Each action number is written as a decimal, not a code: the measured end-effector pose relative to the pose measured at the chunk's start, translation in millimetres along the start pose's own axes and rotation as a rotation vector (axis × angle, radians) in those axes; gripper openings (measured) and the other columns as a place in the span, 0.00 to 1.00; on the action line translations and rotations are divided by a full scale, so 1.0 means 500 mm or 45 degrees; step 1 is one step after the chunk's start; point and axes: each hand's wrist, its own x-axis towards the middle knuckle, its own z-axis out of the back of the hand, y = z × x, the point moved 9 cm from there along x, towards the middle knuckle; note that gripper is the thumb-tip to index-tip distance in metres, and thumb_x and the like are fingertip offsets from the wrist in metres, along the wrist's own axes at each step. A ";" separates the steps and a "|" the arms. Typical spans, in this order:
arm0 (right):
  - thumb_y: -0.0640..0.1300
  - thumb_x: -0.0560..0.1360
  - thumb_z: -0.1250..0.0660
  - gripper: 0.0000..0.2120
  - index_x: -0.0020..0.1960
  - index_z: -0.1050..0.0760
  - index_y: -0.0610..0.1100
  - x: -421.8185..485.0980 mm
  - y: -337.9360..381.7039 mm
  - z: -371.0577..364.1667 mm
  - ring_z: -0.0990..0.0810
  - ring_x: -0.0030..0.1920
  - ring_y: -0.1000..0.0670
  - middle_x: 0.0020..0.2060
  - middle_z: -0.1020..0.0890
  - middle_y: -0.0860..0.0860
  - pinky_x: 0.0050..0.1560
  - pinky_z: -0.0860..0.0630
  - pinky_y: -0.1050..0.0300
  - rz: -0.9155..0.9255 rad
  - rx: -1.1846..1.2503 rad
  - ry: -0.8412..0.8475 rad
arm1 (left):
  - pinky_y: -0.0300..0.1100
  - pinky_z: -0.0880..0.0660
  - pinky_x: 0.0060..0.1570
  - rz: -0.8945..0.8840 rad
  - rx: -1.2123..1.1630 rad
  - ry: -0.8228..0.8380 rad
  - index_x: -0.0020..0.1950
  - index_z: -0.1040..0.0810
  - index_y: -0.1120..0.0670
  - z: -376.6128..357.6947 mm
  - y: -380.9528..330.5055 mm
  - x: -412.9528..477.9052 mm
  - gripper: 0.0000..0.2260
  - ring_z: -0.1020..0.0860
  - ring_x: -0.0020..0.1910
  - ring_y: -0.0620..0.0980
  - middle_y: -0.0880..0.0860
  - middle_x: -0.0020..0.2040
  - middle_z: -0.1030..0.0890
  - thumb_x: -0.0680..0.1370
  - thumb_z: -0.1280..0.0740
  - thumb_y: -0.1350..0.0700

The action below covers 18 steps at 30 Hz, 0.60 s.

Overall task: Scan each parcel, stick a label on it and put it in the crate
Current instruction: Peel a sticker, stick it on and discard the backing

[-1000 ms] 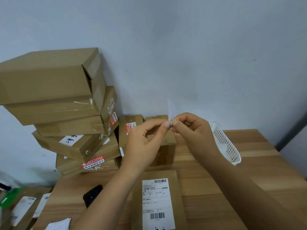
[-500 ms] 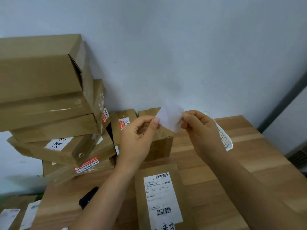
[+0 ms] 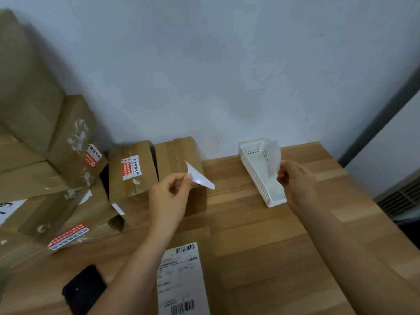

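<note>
My left hand (image 3: 169, 196) pinches a small white label (image 3: 198, 176) by its corner, above the cardboard boxes at the back of the table. My right hand (image 3: 295, 183) pinches a translucent backing sheet (image 3: 273, 159) over the white perforated basket (image 3: 261, 176). A flat brown parcel (image 3: 205, 237) with a white printed shipping label (image 3: 181, 278) lies on the table in front of me, under my left forearm.
A leaning stack of cardboard boxes (image 3: 45, 155) fills the left side. Two small boxes (image 3: 134, 171) stand against the wall. A black device (image 3: 84, 288) lies at the lower left on the wooden table (image 3: 284, 246). A wall runs behind the table.
The two hands have pulled apart: the label stays with my left hand and the backing sheet has gone right with my right hand, over the basket. The view has turned right.
</note>
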 end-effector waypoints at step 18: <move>0.38 0.71 0.28 0.03 0.42 0.17 0.44 0.301 -0.205 0.085 0.19 0.44 0.54 0.39 0.17 0.55 0.51 0.22 0.56 0.008 -0.923 0.312 | 0.39 0.26 0.54 0.182 0.311 -0.194 0.49 0.18 0.48 -0.243 0.045 -0.005 0.04 0.24 0.49 0.37 0.43 0.50 0.24 0.76 0.30 0.56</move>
